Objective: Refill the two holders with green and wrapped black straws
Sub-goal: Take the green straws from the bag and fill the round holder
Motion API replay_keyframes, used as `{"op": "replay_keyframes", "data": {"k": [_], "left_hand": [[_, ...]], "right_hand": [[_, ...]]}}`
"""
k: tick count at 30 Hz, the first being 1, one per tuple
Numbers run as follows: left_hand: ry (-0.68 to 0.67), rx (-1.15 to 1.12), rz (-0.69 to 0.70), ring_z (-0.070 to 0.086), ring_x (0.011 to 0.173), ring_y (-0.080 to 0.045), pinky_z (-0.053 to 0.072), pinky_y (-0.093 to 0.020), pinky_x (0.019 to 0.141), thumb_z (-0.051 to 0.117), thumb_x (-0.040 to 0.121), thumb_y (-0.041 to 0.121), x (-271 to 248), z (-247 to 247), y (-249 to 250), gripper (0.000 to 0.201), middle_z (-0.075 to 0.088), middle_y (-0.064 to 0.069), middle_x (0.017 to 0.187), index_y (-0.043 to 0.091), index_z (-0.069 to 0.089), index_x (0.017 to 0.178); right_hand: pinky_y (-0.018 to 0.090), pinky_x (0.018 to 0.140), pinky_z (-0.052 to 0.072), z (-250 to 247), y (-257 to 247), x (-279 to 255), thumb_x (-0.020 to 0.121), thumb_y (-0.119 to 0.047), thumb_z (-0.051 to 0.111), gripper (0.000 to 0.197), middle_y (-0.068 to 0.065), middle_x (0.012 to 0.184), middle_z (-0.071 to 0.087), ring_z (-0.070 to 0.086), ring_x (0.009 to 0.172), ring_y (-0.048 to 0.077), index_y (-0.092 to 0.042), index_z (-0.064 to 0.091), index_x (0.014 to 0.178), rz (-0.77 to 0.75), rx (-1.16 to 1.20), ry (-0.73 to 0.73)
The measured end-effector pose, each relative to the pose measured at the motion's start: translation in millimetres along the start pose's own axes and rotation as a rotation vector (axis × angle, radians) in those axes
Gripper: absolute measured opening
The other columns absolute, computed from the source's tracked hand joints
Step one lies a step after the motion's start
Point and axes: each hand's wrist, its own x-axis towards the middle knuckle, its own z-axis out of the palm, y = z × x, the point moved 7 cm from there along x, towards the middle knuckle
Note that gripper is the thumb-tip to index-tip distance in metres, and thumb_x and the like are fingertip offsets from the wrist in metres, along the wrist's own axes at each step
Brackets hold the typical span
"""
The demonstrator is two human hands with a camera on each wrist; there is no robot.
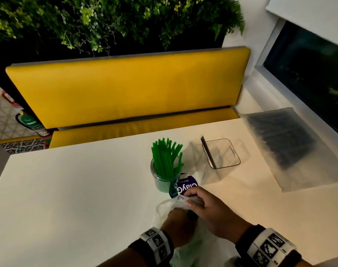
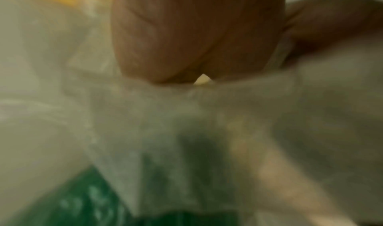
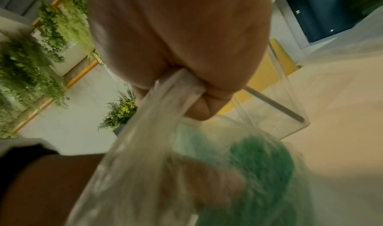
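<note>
clear plastic fills both wrist views: a thin bag [image 1: 180, 211] of green straws [image 3: 261, 160], held near the front edge of the white table [image 1: 77, 189]. the head view alone gives the layout. a round cup [image 1: 161, 180] packed with upright green straws [image 1: 167, 157] stands just beyond the hands, a blue label [image 1: 184, 186] just beside it. to its right sits a square clear holder [image 1: 225, 155] with a single wrapped black straw [image 1: 208, 152] leaning in it, and further right a flat pack of black straws [image 1: 283, 137] lies on the table. the right wrist view shows the bag's mouth bunched into a pinch between thumb and curled fingers [image 3: 199, 109], green straw ends blurred inside. the left wrist view is too blurred for more than palm, plastic and green. the right hand [image 1: 208, 211] reaches in from the right, knuckles up, gripping the bag's top. the left hand [image 1: 175, 226] is under the plastic, seemingly closed on the bag's side; its fingers are hidden.
</note>
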Motion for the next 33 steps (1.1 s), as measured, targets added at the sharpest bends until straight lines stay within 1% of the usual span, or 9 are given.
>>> {"op": "replay_keyframes", "data": {"k": [3,6,12,17,19,22,25,30,33], "left_hand": [[-0.255,0.347,-0.096,0.052,0.121,-0.046,0.044,-0.049,0.102,0.048,0.098,0.014,-5.8,23.3,-7.6,0.038,0.054,-0.028,0.131,-0.005,0.051,0.13],[-0.213,0.281,-0.049,0.052,0.126,-0.04,0.042,-0.044,0.104,0.048,0.098,0.009,-6.3,25.4,-6.2,0.037,0.054,-0.024,0.136,-0.003,0.051,0.133],[-0.108,-0.005,-0.092,0.058,0.11,-0.023,0.046,-0.034,0.101,0.037,0.096,0.032,-13.3,10.1,-1.7,0.04,0.063,-0.008,0.121,0.014,0.057,0.125],[-0.009,-0.336,-0.074,0.053,0.074,0.003,0.048,-0.015,0.075,0.054,0.093,0.017,-21.7,-4.3,-3.5,0.032,0.059,0.011,0.086,0.006,0.064,0.121],[-0.04,-0.499,-0.118,0.058,0.08,-0.001,0.053,-0.019,0.08,0.053,0.094,0.014,-26.2,-5.6,-0.7,0.027,0.061,0.013,0.088,0.01,0.066,0.118],[-0.131,-0.456,-0.129,0.056,0.069,-0.005,0.052,-0.028,0.073,0.05,0.094,0.011,-29.6,-11.3,9.2,0.021,0.058,0.008,0.078,0.024,0.061,0.082],[-0.157,-0.278,-0.077,0.049,0.057,-0.014,0.043,-0.035,0.062,0.055,0.084,0.015,-36.1,-22.0,15.1,0.012,0.058,-0.004,0.07,0.008,0.062,0.078],[0.109,-0.348,0.113,0.049,0.065,-0.008,0.05,-0.041,0.069,0.061,0.082,0.024,-60.4,-53.1,34.7,0.014,0.059,0.005,0.073,0.016,0.061,0.094],[0.28,-0.562,0.269,0.059,0.065,-0.015,0.055,-0.043,0.068,0.069,0.082,0.028,-92.9,-97.2,60.7,0.011,0.068,-0.009,0.077,0.023,0.066,0.091]], "right_hand": [[0.028,0.098,0.048,10.1,-9.1,-9.7,0.083,-0.048,0.064,0.032,-0.015,0.115,0.065,0.059,0.109,0.001,-0.049,0.057,0.114,-0.021,0.08,-0.096],[0.022,0.095,0.048,7.5,-18.1,-16.6,0.087,-0.034,0.068,0.029,-0.019,0.11,0.067,0.061,0.104,-0.002,-0.048,0.061,0.112,-0.07,0.113,-0.107],[0.026,0.078,0.05,-25.7,-0.7,-14.4,0.092,-0.04,0.061,0.012,-0.01,0.091,0.06,0.059,0.088,0.004,-0.051,0.063,0.089,-0.095,-0.283,0.207],[0.022,0.074,0.049,-18.5,-11.7,-15.8,0.078,-0.054,0.071,0.019,-0.012,0.091,0.064,0.059,0.086,0.002,-0.041,0.063,0.09,-0.063,-0.217,0.128],[0.024,0.076,0.051,-10.9,-19.1,-14.6,0.076,-0.052,0.073,0.02,-0.015,0.091,0.068,0.061,0.085,-0.001,-0.041,0.063,0.089,-0.08,-0.175,0.071],[0.022,0.074,0.05,-15.5,-23.2,-10.6,0.085,-0.043,0.07,0.009,-0.016,0.087,0.069,0.061,0.083,-0.003,-0.037,0.063,0.087,-0.079,-0.205,0.11],[0.019,0.067,0.047,-29.5,-18.3,-8.3,0.092,-0.038,0.063,0.008,-0.014,0.083,0.069,0.061,0.078,-0.003,-0.031,0.062,0.087,-0.034,-0.215,0.206],[0.032,0.075,0.05,-31.3,0.4,-4.4,0.095,-0.028,0.055,0.011,-0.009,0.086,0.056,0.059,0.08,0.014,-0.035,0.058,0.087,0.003,-0.403,0.273],[0.031,0.074,0.048,-27.0,-0.6,-5.2,0.097,-0.031,0.051,0.012,-0.005,0.098,0.039,0.062,0.081,0.023,-0.032,0.057,0.108,-0.008,-0.554,0.237]]}}
